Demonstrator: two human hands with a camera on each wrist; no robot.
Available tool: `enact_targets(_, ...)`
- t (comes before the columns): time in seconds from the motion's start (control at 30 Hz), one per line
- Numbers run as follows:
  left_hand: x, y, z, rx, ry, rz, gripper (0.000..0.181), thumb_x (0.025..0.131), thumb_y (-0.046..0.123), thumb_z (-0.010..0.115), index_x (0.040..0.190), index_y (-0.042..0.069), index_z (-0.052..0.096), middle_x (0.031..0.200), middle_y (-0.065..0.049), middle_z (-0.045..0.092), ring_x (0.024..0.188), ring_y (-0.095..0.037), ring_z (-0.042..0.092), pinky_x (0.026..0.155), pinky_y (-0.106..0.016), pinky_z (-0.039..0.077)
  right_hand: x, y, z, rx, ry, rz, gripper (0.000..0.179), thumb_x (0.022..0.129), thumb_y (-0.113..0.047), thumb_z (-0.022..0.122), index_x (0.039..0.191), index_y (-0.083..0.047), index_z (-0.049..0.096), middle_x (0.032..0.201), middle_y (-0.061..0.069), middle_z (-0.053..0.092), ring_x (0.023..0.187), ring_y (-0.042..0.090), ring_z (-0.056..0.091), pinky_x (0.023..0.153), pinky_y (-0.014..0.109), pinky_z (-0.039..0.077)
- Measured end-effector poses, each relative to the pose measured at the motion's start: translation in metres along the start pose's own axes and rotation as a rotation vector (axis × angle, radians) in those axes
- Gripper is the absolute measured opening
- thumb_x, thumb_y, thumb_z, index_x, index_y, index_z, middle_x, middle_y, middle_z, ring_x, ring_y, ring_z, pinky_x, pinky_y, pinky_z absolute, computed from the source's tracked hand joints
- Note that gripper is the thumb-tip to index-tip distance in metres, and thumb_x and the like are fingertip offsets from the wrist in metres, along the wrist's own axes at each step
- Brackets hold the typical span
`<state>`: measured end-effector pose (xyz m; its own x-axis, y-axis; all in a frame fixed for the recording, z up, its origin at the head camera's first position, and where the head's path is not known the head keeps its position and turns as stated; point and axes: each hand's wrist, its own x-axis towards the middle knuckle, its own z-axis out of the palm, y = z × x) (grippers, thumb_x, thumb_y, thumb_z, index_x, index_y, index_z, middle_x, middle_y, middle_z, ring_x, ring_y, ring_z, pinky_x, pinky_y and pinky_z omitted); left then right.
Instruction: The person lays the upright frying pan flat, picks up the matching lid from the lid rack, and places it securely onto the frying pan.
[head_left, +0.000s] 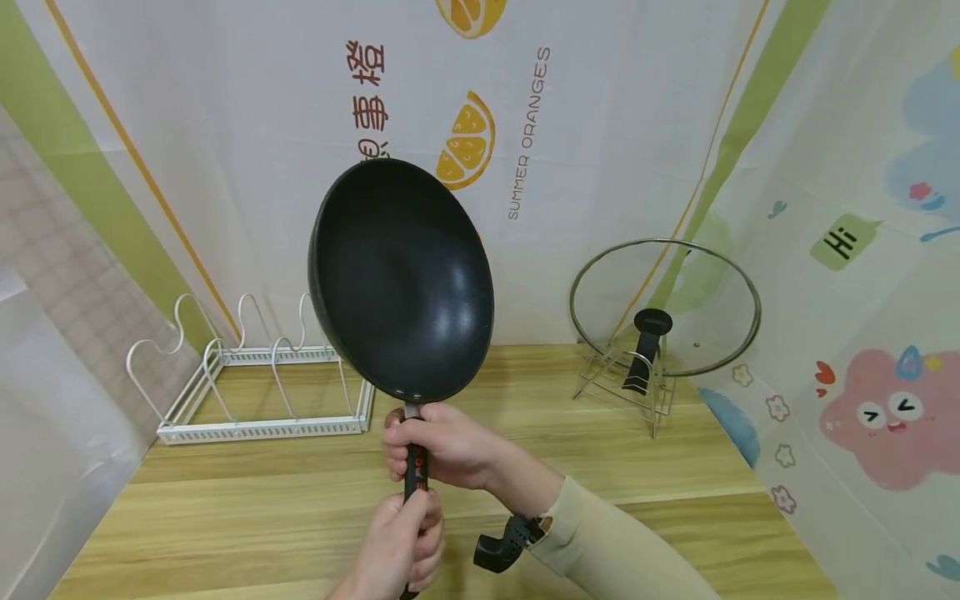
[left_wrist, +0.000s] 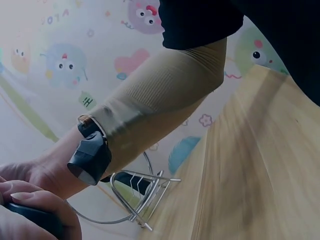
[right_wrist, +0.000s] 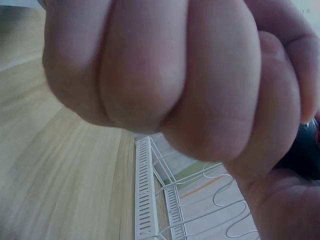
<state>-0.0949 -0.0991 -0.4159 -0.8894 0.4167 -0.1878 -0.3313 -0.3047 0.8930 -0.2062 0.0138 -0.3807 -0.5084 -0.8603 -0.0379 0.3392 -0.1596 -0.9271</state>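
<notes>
A black wok (head_left: 405, 283) is held up above the table, its hollow side toward the head camera and its handle pointing down. My right hand (head_left: 450, 446) grips the handle just under the pan. Lower on the same handle (head_left: 416, 475), my left hand (head_left: 401, 542) wraps its fingers round the grip. In the left wrist view the left hand's fingers (left_wrist: 40, 205) curl over the dark handle end. The right wrist view is mostly filled by the curled fingers of the right hand (right_wrist: 150, 75), with part of the handle (right_wrist: 305, 150) at the edge.
A white wire rack (head_left: 262, 429) with several curved dividers stands at the left of the wooden table (head_left: 262, 517). On the right, a glass lid (head_left: 697, 308) with a black knob leans in a metal wire stand (head_left: 652, 408). Printed cloth (head_left: 637, 125) hangs behind.
</notes>
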Motion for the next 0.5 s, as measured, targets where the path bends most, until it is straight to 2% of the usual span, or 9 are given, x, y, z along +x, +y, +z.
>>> enact_targets(0.37, -0.007, 0.004, 0.003, -0.103, -0.138, -0.034, 0.037, 0.101, 0.017, 0.039, 0.065, 0.017, 0.033, 0.047, 0.012, 0.032, 0.038, -0.003, 0.03, 0.039, -0.021, 0.023, -0.011, 0.001, 0.005, 0.027, 0.037, -0.028, 0.013, 0.101, -0.009, 0.054, 0.092, -0.009, 0.045, 0.075, -0.002, 0.048, 0.07, 0.013, 0.048, 0.073, 0.026, 0.046)
enact_targets(0.5, -0.009, 0.004, 0.002, -0.178, -0.223, -0.037, 0.035, 0.102, 0.016, 0.038, 0.067, 0.017, 0.032, 0.048, 0.012, 0.033, 0.039, -0.002, 0.029, 0.039, -0.021, 0.021, -0.016, 0.0, 0.006, 0.02, 0.042, -0.04, 0.011, 0.101, -0.01, 0.054, 0.094, -0.009, 0.046, 0.076, -0.002, 0.048, 0.071, 0.013, 0.047, 0.074, 0.025, 0.047)
